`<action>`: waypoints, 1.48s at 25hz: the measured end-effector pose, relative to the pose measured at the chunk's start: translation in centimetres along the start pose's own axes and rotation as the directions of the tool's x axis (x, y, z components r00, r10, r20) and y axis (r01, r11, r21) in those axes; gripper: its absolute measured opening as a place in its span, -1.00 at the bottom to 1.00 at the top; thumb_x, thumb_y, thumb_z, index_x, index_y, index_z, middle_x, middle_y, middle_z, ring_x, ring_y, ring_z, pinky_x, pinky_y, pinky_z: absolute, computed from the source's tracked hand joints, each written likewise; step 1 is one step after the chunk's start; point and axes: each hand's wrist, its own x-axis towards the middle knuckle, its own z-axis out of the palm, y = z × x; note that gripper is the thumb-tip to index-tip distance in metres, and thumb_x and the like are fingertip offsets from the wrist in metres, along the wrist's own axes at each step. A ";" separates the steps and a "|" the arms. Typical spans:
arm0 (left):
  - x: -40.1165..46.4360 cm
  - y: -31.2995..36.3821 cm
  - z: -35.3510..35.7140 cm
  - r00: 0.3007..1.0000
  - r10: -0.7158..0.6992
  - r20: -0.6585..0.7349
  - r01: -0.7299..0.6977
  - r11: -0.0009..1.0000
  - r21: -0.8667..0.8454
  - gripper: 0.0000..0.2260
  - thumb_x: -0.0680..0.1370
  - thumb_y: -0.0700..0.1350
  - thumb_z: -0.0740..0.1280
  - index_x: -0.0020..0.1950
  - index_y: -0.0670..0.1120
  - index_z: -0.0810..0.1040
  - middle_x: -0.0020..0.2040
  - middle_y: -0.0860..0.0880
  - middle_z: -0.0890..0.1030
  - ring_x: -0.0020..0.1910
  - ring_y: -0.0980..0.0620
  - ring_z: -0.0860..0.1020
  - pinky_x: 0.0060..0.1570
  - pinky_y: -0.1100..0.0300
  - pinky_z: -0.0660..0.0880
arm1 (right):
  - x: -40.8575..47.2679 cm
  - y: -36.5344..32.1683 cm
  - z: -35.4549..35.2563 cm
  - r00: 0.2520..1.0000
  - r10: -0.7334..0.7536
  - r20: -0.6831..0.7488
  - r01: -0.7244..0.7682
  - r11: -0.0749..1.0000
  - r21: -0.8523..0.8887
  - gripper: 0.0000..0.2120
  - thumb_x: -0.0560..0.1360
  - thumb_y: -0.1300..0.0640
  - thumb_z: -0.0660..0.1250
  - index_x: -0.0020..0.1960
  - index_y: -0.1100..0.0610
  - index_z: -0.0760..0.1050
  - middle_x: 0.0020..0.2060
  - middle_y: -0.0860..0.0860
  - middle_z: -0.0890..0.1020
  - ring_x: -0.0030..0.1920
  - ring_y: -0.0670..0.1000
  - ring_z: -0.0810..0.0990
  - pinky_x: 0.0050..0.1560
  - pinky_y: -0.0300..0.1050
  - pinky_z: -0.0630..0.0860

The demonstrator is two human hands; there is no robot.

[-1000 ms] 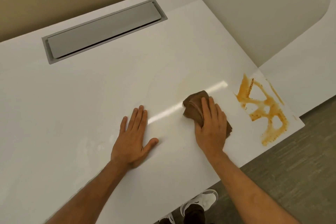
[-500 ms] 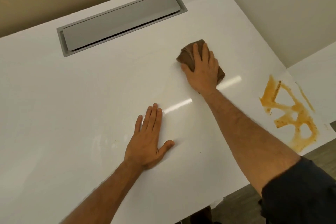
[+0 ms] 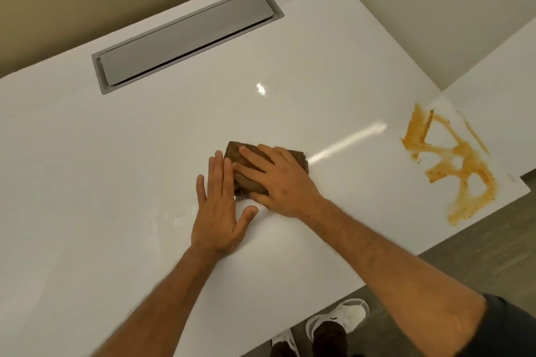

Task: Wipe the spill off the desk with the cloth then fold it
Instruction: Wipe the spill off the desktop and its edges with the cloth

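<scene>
A bunched brown cloth point(image 3: 236, 153) lies on the white desk point(image 3: 116, 168) near its middle. My right hand point(image 3: 278, 180) presses flat on top of the cloth with straight fingers and covers most of it. My left hand point(image 3: 220, 206) rests palm down on the desk just left of the cloth, its fingertips touching the cloth's left edge. An orange-brown spill point(image 3: 452, 165) is smeared in streaks at the desk's right corner, well right of both hands.
A grey cable hatch point(image 3: 185, 38) is set into the desk at the back. A pale partition panel point(image 3: 420, 9) stands at the back right. The desk's front edge runs diagonally above grey floor point(image 3: 478, 264) and my shoes point(image 3: 339, 322).
My right hand has slid the cloth from the far part of the desk back toward me and leftward, up against my left hand. The left hand stayed flat on the desk.
</scene>
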 end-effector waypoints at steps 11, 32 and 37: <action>0.5 0.7 -0.2 0.895 0.269 0.356 -0.369 0.895 0.251 -0.15 0.58 0.47 -0.08 0.72 -0.01 -0.14 0.72 0.00 -0.17 0.70 -0.05 -0.17 0.60 -0.17 -0.24 | -16.8 1.7 -3.1 0.968 0.243 -0.067 -0.244 0.970 -0.007 -0.36 0.53 -0.10 0.38 0.56 -0.09 0.29 0.58 0.03 0.29 0.39 0.23 0.42 0.32 0.19 0.41; 7.4 11.0 6.5 0.877 0.299 0.376 -0.367 0.922 0.122 -0.20 0.61 0.43 -0.10 0.71 0.02 -0.22 0.72 0.07 -0.21 0.69 0.07 -0.21 0.62 -0.01 -0.28 | -27.9 18.2 -12.1 0.370 0.913 -0.170 -0.849 0.407 0.336 -0.35 0.51 0.13 0.43 0.53 0.06 0.25 0.41 0.07 0.42 0.36 0.10 0.45 0.35 0.21 0.48; 7.6 11.1 6.4 0.876 0.290 0.385 -0.359 0.926 0.118 -0.21 0.61 0.43 -0.10 0.71 0.02 -0.20 0.72 0.06 -0.19 0.69 0.06 -0.20 0.63 -0.06 -0.24 | -29.0 18.4 -11.0 0.402 0.898 -0.180 -0.840 0.440 0.319 -0.28 0.52 0.20 0.42 0.60 0.09 0.19 0.57 0.15 0.25 0.58 0.24 0.15 0.47 0.35 0.30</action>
